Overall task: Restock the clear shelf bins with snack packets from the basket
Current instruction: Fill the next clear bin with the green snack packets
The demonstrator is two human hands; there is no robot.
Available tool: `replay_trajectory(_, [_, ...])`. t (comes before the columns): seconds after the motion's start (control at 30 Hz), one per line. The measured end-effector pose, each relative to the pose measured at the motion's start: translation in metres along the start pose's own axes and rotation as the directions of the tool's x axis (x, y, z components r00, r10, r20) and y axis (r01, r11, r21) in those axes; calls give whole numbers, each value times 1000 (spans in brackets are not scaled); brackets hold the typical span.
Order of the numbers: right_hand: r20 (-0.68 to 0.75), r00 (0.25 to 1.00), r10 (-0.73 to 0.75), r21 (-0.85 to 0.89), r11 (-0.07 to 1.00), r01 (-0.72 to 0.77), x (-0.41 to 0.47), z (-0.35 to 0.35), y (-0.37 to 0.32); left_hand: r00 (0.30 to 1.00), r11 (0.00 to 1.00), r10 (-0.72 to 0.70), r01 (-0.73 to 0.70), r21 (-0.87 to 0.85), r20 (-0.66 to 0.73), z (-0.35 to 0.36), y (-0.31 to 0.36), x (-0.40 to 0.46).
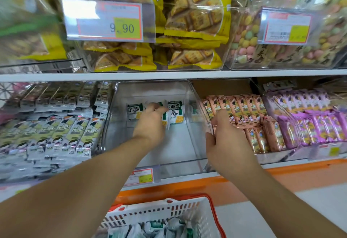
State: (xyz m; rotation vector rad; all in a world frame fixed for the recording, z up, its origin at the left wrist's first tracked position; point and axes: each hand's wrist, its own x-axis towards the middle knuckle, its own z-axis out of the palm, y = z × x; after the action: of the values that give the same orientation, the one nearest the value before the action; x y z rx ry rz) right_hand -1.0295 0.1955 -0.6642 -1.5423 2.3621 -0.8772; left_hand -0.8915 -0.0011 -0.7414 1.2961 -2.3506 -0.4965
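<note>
White two-tier shop shelf (169, 75) with an orange front edge, seen from above. Upper tier: clear bins of yellow cracker bags (195, 12) and pastel round sweets (249, 37), each fronted by a clear price-tag holder (109, 18). Lower tier, centre: clear plastic shelf bin (150, 153), mostly bare, with a few white-and-green snack packets (176, 113) standing upright near its back wall. To its left lie rows of silver-and-yellow bar packets (47, 130); to its right, peach-coloured packets (244, 110), then purple packets (308, 123). Below the shelf — a white plastic basket with red rim and handle (161, 213) holding more white-and-green packets, near the lower frame edge. Left hand (152, 121) reaches deep into the central bin, fingers curled round one white-and-green packet among the standing ones. Right hand (227, 140) grips the bin's clear right wall — thumb inside, fingers curled over the outer side, touching the peach-coloured packets.
</note>
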Motion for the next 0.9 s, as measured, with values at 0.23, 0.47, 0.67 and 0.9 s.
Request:
replay_trajectory(0.23, [-10, 1000, -3, -13, 1000, 3, 0, 2, -1, 996, 966, -63, 46, 256, 56, -6, -7, 5])
replay_trajectory(0.47, [-19, 1000, -22, -35, 999, 21, 2, 4, 1, 992, 980, -117, 122, 154, -41, 2, -5, 14])
replay_trajectory(0.67, [-12, 1000, -26, -41, 999, 26, 2, 4, 1, 991, 987, -121, 126, 97, -52, 6, -7, 22])
replay_trajectory(0.9, [-19, 999, -37, -46, 998, 36, 3, 4, 2, 977, 979, -204, 205, 19, -59, 8, -2, 25])
